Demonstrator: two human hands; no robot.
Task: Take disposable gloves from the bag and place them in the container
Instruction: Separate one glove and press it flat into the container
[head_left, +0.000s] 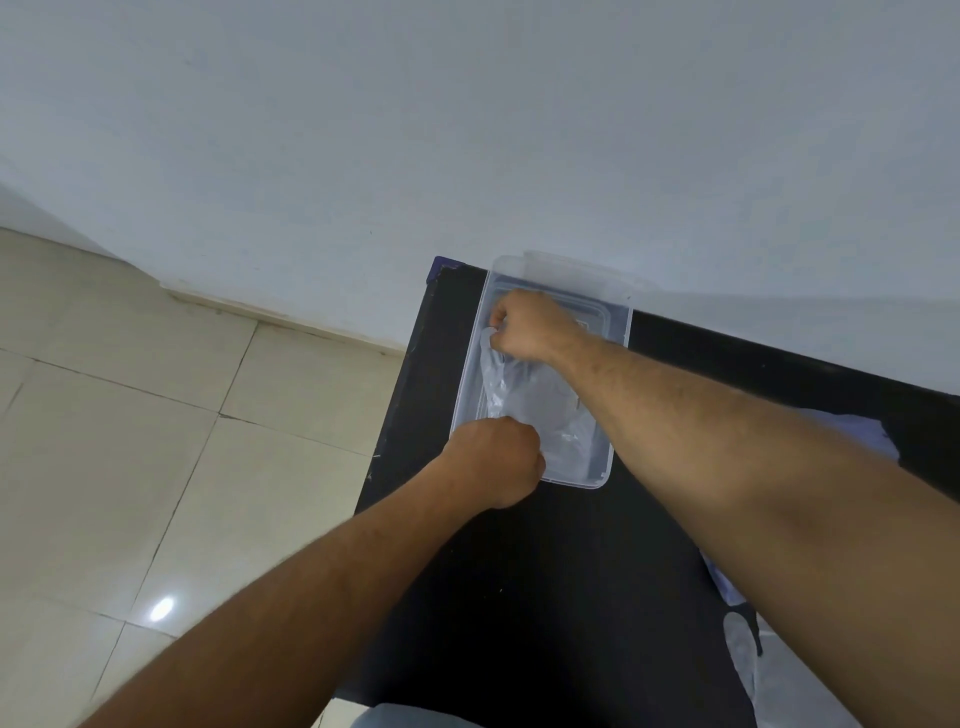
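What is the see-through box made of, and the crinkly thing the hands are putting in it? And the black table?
The container looks like hard clear plastic: see-through walls, a stiff rounded rim. The glove, pinched by the left hand and right hand, looks like thin plastic film: cloudy, wrinkled, limp. The table has a matte black top, no shine; wood or laminate, I cannot tell.

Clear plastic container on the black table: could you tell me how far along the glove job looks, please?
Done: thin translucent gloves already lie inside the clear plastic container. In hand: the left hand and right hand both grip that plastic, closed. Left: the pale bag is mostly hidden behind the right forearm, contents unseen.
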